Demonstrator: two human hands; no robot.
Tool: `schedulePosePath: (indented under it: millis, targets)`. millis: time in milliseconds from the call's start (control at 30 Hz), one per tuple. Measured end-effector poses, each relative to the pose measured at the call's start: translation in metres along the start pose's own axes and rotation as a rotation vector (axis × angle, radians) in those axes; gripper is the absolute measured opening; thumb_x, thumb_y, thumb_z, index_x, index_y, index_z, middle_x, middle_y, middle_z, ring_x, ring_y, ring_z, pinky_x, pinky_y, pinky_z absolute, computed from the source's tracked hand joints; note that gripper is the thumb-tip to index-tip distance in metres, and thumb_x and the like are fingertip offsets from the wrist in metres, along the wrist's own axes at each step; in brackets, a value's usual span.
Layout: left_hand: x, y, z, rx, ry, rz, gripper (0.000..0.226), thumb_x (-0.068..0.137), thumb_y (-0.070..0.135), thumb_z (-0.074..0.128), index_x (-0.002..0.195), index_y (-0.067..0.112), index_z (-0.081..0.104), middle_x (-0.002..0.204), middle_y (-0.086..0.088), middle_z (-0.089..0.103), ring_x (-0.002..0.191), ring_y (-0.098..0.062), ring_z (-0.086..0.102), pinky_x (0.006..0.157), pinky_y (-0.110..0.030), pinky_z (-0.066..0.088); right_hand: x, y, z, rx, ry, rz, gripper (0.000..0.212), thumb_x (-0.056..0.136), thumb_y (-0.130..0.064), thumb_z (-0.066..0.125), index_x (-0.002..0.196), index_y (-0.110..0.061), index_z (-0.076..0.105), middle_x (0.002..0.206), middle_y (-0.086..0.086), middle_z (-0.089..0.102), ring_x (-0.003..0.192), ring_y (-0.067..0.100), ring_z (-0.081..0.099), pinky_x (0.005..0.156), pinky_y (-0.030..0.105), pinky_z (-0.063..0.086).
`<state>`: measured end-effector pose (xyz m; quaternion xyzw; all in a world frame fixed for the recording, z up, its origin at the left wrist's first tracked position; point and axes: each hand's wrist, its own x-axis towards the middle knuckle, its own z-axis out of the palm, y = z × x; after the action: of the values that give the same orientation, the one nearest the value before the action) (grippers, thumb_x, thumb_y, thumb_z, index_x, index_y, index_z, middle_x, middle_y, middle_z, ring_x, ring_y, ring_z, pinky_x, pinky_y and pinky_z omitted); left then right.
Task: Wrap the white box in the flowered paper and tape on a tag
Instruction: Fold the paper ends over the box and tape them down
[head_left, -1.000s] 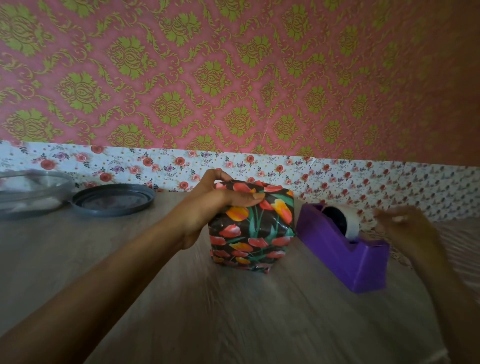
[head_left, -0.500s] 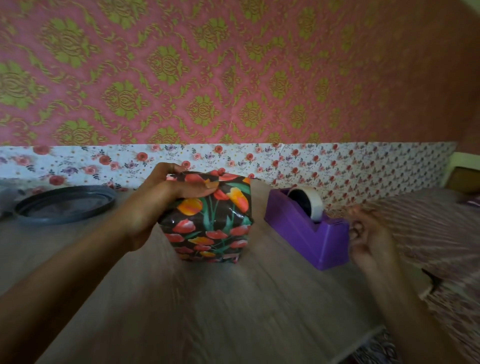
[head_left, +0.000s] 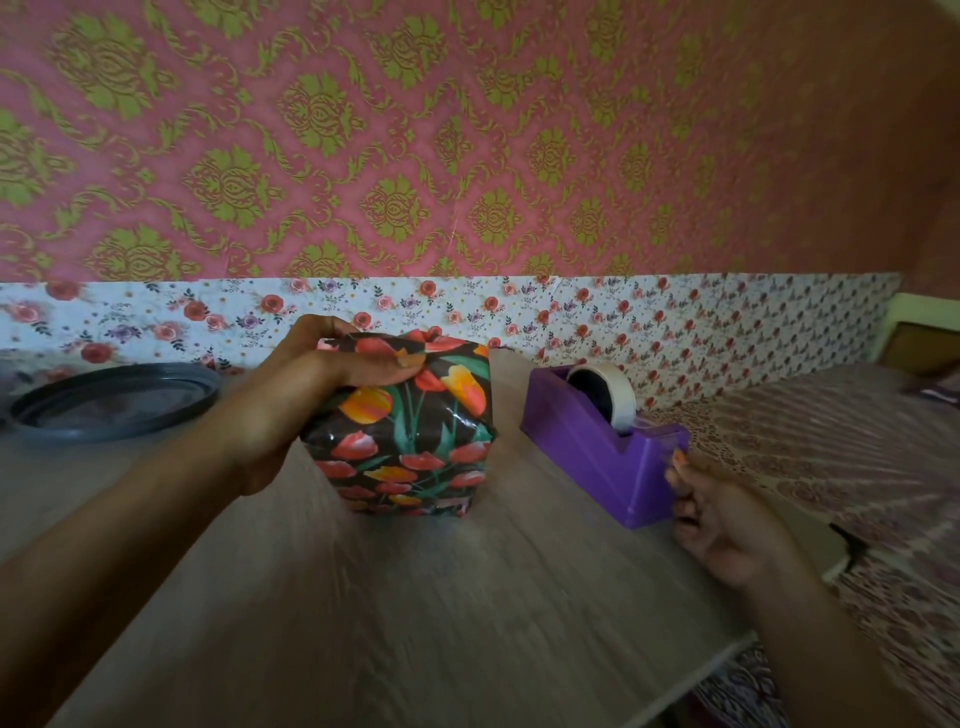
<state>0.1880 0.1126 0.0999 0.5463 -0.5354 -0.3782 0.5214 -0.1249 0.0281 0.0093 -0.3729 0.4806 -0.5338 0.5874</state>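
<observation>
The box wrapped in dark flowered paper (head_left: 410, 441) stands on the wooden table (head_left: 415, 597). My left hand (head_left: 311, 395) grips its top left edge, thumb pressed flat across the folded paper on top. To the right sits a purple tape dispenser (head_left: 597, 457) holding a white tape roll (head_left: 613, 389). My right hand (head_left: 722, 519) is at the dispenser's near end, fingers curled and pinching a strip of clear tape (head_left: 660, 441) at the cutter. No tag is visible.
A dark round lid (head_left: 114, 400) lies at the back left of the table. The table's right edge runs near a patterned bedspread (head_left: 857, 467). A flowered wall border stands directly behind the box.
My right hand has dropped from beside the tape roll down to the dispenser's near end. The view has shifted right. My left hand keeps its hold on the box.
</observation>
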Motion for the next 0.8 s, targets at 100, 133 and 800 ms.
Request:
schedulePosePath:
  millis: [100,133,800]
  targets:
    - [-0.002,0.001,0.001,-0.017,0.003,-0.007,0.098,0.036,0.039,0.083,0.123,0.010,0.049,0.099,-0.014,0.072,0.083,-0.034,0.071,0.083,-0.049,0.054,-0.007,0.004,0.007,0.096,-0.010,0.045,0.021,0.094,-0.017,0.048,0.074,-0.018,0.053,0.045,-0.009,0.050,0.035,0.001,0.038,0.035,0.011,0.029]
    - [-0.002,0.001,0.002,-0.021,0.010,-0.008,0.095,0.039,0.036,0.084,0.123,0.012,0.048,0.098,-0.013,0.072,0.082,-0.033,0.071,0.082,-0.048,0.054,-0.010,0.006,0.007,0.114,-0.002,0.045,0.021,0.094,-0.018,0.047,0.074,-0.018,0.053,0.045,-0.009,0.050,0.035,0.001,0.038,0.034,0.010,0.029]
    - [-0.012,0.007,0.010,-0.033,0.053,0.047,0.075,0.050,0.035,0.073,0.116,0.013,0.046,0.076,0.000,0.072,0.064,-0.015,0.070,0.057,-0.025,0.053,-0.084,-0.057,0.155,-0.397,-0.536,-0.949,0.010,0.065,-0.037,0.067,0.071,-0.030,0.071,0.050,0.006,0.057,0.050,0.024,0.052,0.055,0.024,0.040]
